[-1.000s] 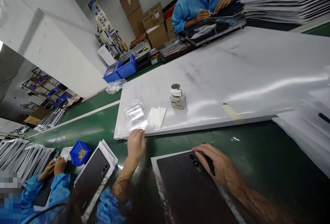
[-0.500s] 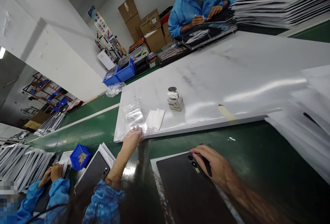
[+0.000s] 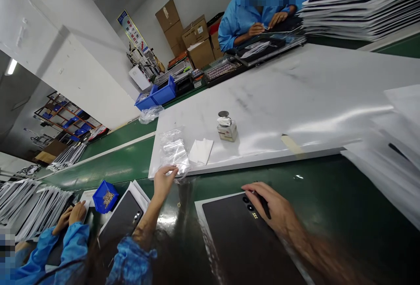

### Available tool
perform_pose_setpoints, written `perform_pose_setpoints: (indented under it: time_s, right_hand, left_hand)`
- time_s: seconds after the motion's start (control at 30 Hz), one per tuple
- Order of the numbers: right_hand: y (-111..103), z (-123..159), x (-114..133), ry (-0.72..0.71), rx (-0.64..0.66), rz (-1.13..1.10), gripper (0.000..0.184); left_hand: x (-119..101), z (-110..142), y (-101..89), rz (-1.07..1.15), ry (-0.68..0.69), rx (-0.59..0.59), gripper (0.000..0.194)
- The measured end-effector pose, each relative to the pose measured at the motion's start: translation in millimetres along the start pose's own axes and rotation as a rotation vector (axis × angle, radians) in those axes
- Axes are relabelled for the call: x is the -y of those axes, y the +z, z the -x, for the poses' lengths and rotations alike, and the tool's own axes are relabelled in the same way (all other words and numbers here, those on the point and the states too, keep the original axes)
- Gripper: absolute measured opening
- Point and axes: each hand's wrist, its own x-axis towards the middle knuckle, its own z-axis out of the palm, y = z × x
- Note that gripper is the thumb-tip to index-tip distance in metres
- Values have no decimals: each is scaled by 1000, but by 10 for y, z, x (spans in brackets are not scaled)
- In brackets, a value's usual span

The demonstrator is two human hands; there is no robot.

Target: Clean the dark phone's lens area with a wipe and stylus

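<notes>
Bright overhead light. You get glare streaks on the white board beyond your right hand; forearm nearest you blurs, edges bow, the green belt shines.

Crinkled clear plastic bag on white board.

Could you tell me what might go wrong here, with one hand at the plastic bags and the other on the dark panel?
The left hand pinches clear plastic bags at the white board's edge; they could slide off. The right hand holds a dark tool near the dark panel's camera lenses, which it might scratch.
</notes>
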Motion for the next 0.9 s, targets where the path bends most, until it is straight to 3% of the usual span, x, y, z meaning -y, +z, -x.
perform_pose_setpoints:
  time_s: [0.13, 0.23, 0.33, 0.47, 0.57, 0.67, 0.77, 0.9]
  right_hand:
    - [370, -167, 389, 38, 182, -96, 40]
    - [733, -449, 680, 92, 277, -106, 44]
    - [1057, -840, 857, 114, 262, -58, 59]
    - [1386, -1293, 972, 150, 256, -37, 41]
    - [1585, -1482, 1004, 217, 219, -54, 40]
    - [1745, -1609, 997, 298, 144, -104, 43]
    - [1812, -1746, 977, 345, 79, -195, 41]
    - [1612, -1890, 949, 312, 42, -372, 43]
  left_hand:
    - [-100, 15, -84, -8, 86, -58, 31]
    - [-221, -4, -208, -55, 198, -115, 31]
    - [-358, -1, -350, -76, 313, -158, 28]
    - [-530, 98, -511, -45, 413, -221, 25]
    - [-673, 275, -620, 33, 454, -286, 19]
    - [-830, 511, -783, 153, 450, -377, 15]
    - [-974, 690, -1035, 284, 360, -479, 13]
    - [-1112, 698, -1389, 521, 155, -522, 38]
